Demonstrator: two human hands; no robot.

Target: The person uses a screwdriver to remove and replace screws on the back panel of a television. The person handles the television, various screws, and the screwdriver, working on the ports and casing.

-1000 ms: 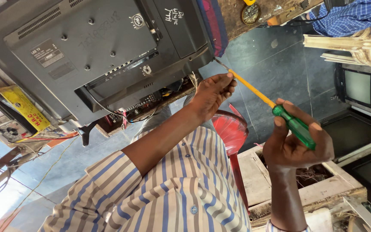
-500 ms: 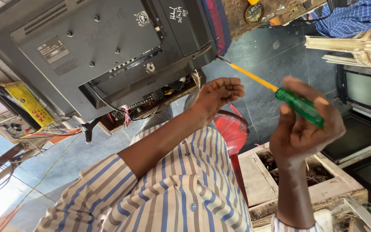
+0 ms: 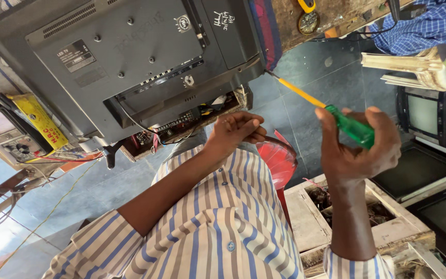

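A dark flat television [image 3: 130, 67] lies back side up in front of me, with an open circuit board [image 3: 181, 124] showing at its lower edge. My right hand [image 3: 357, 150] grips the green handle of a screwdriver [image 3: 336, 116]. Its yellow shaft points up-left, and the tip touches the television's right corner. My left hand [image 3: 238, 129] hovers just below the circuit board with the fingers curled together. Nothing shows between them. My striped shirt [image 3: 218, 232] fills the bottom of the view.
A yellow multimeter [image 3: 6, 134] with red leads sits at the left. A red stool [image 3: 280, 160] and a wooden crate [image 3: 336, 206] of parts stand below my hands. Old box televisions [image 3: 429, 113] are at the right. Another person's blue checked shirt [image 3: 424, 26] shows top right.
My left hand has left the screwdriver shaft and dropped down-left toward the circuit board. My right hand with the screwdriver has shifted slightly right and up.
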